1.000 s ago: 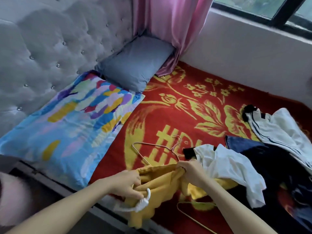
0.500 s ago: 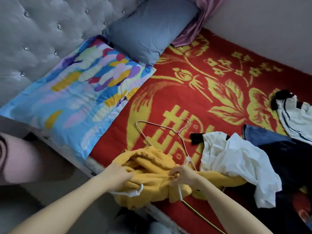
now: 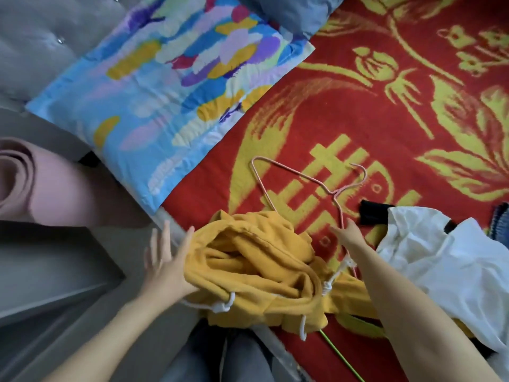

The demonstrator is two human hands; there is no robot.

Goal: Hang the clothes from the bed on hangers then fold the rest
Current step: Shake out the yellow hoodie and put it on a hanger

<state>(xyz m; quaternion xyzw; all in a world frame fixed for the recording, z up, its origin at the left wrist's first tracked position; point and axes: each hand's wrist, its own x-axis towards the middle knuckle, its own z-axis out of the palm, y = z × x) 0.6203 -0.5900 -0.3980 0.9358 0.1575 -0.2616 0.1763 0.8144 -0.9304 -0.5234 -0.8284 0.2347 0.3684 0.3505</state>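
Note:
A crumpled yellow hoodie (image 3: 256, 271) with white drawstrings lies at the near edge of the red and yellow blanket (image 3: 358, 106). My left hand (image 3: 165, 260) is spread open against the hoodie's left side. A pink wire hanger (image 3: 292, 175) lies flat on the blanket just beyond the hoodie. My right hand (image 3: 348, 237) reaches over to it, straight fingers on the hanger's right arm below the hook. A white garment (image 3: 440, 257) lies crumpled to the right, with a black piece (image 3: 371, 213) at its top. A green hanger (image 3: 338, 351) pokes out under the hoodie.
A colourful patterned pillow (image 3: 170, 92) and a grey pillow (image 3: 297, 9) lie at the head of the bed against the tufted grey headboard (image 3: 41, 37). A rolled pink mat (image 3: 41, 188) stands beside the bed at left. Denim (image 3: 500, 219) shows at the right edge.
Both hands have let go of the yellow hoodie. My left hand opened beside it and my right hand moved up right onto the pink hanger. The camera tilted down.

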